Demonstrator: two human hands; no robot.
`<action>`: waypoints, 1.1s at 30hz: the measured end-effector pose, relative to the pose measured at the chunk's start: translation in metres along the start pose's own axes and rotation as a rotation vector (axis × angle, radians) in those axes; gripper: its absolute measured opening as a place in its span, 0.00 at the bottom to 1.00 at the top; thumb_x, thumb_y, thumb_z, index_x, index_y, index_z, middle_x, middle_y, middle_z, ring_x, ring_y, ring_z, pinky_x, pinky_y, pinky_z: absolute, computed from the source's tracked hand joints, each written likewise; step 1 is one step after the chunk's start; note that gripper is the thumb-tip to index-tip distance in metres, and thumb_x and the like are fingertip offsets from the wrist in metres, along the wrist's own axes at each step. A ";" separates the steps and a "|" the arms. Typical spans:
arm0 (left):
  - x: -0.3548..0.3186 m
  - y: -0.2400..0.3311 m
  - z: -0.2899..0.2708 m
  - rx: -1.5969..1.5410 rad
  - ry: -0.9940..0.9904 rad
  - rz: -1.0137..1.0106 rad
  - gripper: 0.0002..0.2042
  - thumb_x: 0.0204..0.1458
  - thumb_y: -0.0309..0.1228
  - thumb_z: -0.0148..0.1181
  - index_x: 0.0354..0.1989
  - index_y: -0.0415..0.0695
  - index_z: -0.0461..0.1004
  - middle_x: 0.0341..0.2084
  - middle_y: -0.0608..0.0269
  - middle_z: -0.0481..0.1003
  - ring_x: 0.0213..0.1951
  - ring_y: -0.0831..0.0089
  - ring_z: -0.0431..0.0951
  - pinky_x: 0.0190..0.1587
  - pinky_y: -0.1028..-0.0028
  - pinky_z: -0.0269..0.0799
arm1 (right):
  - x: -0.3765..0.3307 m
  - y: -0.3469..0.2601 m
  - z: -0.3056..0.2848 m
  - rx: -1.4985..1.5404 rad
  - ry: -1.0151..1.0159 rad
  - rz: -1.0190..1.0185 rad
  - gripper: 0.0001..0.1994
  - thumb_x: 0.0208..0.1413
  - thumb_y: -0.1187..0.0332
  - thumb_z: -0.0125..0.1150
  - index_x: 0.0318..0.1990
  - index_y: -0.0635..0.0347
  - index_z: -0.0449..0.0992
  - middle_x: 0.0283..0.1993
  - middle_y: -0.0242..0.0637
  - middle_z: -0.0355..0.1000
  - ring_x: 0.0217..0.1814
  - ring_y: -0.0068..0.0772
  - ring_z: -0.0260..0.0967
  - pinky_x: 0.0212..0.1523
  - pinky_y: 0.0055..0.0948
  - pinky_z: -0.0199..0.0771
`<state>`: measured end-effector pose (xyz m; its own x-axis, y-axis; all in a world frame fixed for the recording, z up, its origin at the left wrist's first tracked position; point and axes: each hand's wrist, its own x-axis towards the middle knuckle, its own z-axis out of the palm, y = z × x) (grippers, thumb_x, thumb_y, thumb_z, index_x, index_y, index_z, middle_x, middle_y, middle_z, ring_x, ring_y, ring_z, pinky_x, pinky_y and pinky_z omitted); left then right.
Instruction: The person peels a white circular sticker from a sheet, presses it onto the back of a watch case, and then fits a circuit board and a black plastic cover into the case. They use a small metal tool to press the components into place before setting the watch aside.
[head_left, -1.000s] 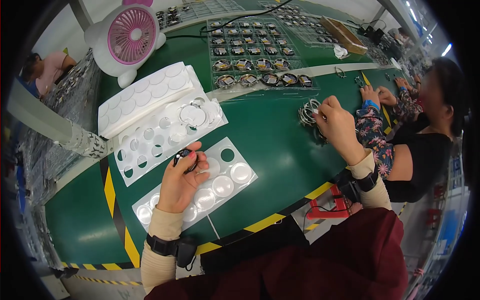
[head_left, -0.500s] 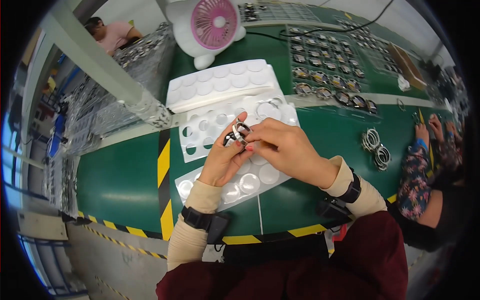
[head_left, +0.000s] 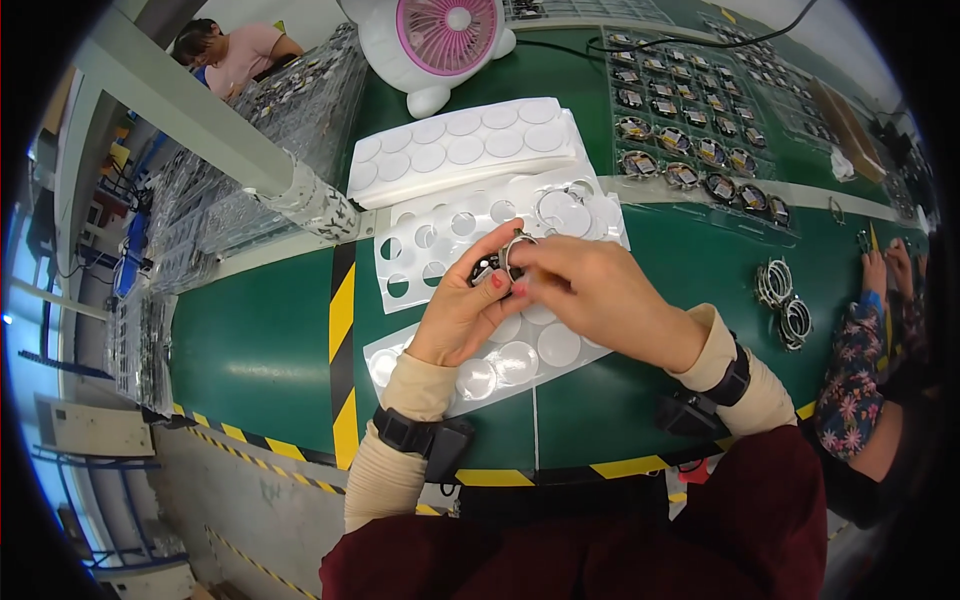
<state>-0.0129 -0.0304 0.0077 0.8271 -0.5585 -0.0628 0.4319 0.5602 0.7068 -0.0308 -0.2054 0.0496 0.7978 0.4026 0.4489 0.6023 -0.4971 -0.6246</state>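
In front of me, over the sticker sheets, my left hand (head_left: 455, 318) is closed around a dark round part (head_left: 485, 268), gripping it between thumb and fingers. A thin silver ring (head_left: 513, 255) stands tilted at the right side of that part. My right hand (head_left: 610, 300) is closed at the ring, its thumb and fingertips pinching by the edge. The right fingertips are partly blurred, and the back of that hand covers some of the contact. Under both hands lies a clear-backed sheet of round white stickers (head_left: 516, 362).
A white sheet with punched holes (head_left: 425, 237) and a stack of sticker sheets (head_left: 460, 148) lie beyond. Further off are a pink-and-white fan (head_left: 452, 38) and a tray of round parts (head_left: 690, 140). Silver rings (head_left: 775, 285) sit to the right, near a co-worker's hand (head_left: 875, 270).
The whole view has shifted, so the table appears further right. The ring has turned within the fingers and shows more edge-on. Both hands keep hold.
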 end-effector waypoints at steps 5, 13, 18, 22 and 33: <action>-0.003 0.000 0.006 0.001 -0.035 -0.003 0.28 0.49 0.25 0.56 0.59 0.42 0.54 0.49 0.57 0.64 0.48 0.67 0.68 0.52 0.66 0.67 | 0.005 0.003 -0.006 0.409 -0.129 0.339 0.07 0.49 0.74 0.52 0.33 0.67 0.72 0.22 0.35 0.68 0.22 0.21 0.63 0.23 0.22 0.62; -0.001 -0.001 0.010 0.017 0.001 0.008 0.30 0.47 0.26 0.57 0.59 0.40 0.52 0.47 0.54 0.65 0.48 0.65 0.69 0.52 0.62 0.66 | 0.004 0.005 -0.003 0.371 -0.133 0.330 0.06 0.48 0.72 0.53 0.31 0.67 0.71 0.20 0.34 0.66 0.21 0.19 0.59 0.23 0.19 0.60; 0.000 -0.001 0.002 0.030 0.002 0.032 0.26 0.50 0.25 0.54 0.58 0.42 0.54 0.48 0.56 0.64 0.51 0.64 0.66 0.54 0.63 0.65 | 0.004 0.011 0.002 0.117 0.014 0.232 0.05 0.46 0.72 0.54 0.28 0.65 0.70 0.21 0.36 0.66 0.20 0.26 0.62 0.23 0.23 0.61; 0.003 0.003 -0.002 -0.036 0.028 0.127 0.25 0.51 0.27 0.52 0.58 0.43 0.52 0.49 0.55 0.63 0.53 0.59 0.64 0.54 0.61 0.64 | 0.014 0.026 -0.003 -0.040 0.155 0.198 0.05 0.45 0.71 0.54 0.27 0.63 0.70 0.23 0.37 0.67 0.21 0.33 0.64 0.24 0.26 0.63; 0.006 0.011 -0.010 -0.346 0.188 0.174 0.18 0.54 0.36 0.48 0.52 0.43 0.57 0.48 0.52 0.63 0.55 0.56 0.61 0.55 0.61 0.63 | 0.046 0.072 0.004 -0.293 0.193 0.196 0.07 0.45 0.68 0.54 0.27 0.63 0.70 0.25 0.41 0.70 0.26 0.42 0.68 0.25 0.34 0.66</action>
<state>-0.0001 -0.0214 0.0078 0.9356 -0.3344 -0.1133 0.3489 0.8265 0.4419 0.0492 -0.2199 0.0231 0.8721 0.1403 0.4688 0.3986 -0.7595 -0.5141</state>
